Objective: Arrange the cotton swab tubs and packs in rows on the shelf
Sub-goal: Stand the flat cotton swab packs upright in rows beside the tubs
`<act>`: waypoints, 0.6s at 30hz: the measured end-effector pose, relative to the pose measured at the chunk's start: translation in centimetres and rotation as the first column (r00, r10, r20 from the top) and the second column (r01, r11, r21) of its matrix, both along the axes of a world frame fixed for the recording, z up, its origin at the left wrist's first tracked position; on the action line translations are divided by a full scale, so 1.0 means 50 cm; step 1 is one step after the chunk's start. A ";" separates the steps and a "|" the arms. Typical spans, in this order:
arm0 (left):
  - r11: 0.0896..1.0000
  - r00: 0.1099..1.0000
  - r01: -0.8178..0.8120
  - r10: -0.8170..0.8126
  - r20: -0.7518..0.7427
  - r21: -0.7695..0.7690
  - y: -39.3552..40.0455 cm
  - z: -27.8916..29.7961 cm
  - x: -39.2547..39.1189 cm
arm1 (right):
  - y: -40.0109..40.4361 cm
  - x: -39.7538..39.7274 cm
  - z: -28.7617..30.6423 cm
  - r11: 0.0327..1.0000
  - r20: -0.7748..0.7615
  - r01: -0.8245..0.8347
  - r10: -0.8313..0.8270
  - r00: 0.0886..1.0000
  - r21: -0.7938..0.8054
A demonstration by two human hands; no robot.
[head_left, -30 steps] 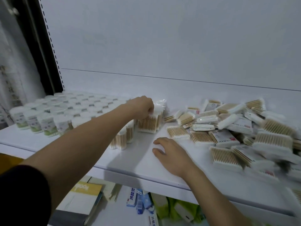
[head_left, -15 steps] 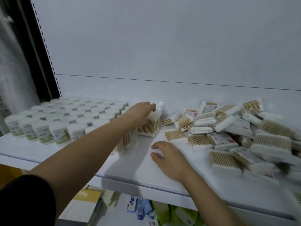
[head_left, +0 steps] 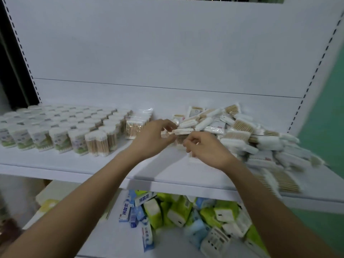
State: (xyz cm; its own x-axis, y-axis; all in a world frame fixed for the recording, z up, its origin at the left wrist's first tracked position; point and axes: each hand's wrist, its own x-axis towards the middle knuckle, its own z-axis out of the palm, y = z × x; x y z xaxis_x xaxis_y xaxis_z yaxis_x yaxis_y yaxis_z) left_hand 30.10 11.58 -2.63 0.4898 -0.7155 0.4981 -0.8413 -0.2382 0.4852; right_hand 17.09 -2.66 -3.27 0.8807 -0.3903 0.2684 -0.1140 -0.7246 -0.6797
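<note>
On the white shelf [head_left: 78, 164], at the left edge of the loose pile of packs [head_left: 247, 135], both hands meet. Left hand [head_left: 152, 138] pinches a flat swab pack [head_left: 183, 130] with curled fingers; right hand [head_left: 208, 149] is curled beside it, its grip unclear. Left of the pile, upright packs [head_left: 134, 125] adjoin rows of tubs [head_left: 61, 127].

White flat metal shelf [head_left: 55, 161] carries round white-lidded tubs [head_left: 59, 125] with green-patterned labels at left, tan-and-white swab packs [head_left: 240, 131] at right; lime-green, pale-blue and white packets [head_left: 186, 211] lie lower centre.
</note>
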 end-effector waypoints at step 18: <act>0.913 0.914 0.407 -0.406 0.011 -0.017 -0.120 -0.161 -0.310 | -0.056 -0.409 -0.074 0.830 0.030 0.557 -0.556 0.830 -0.027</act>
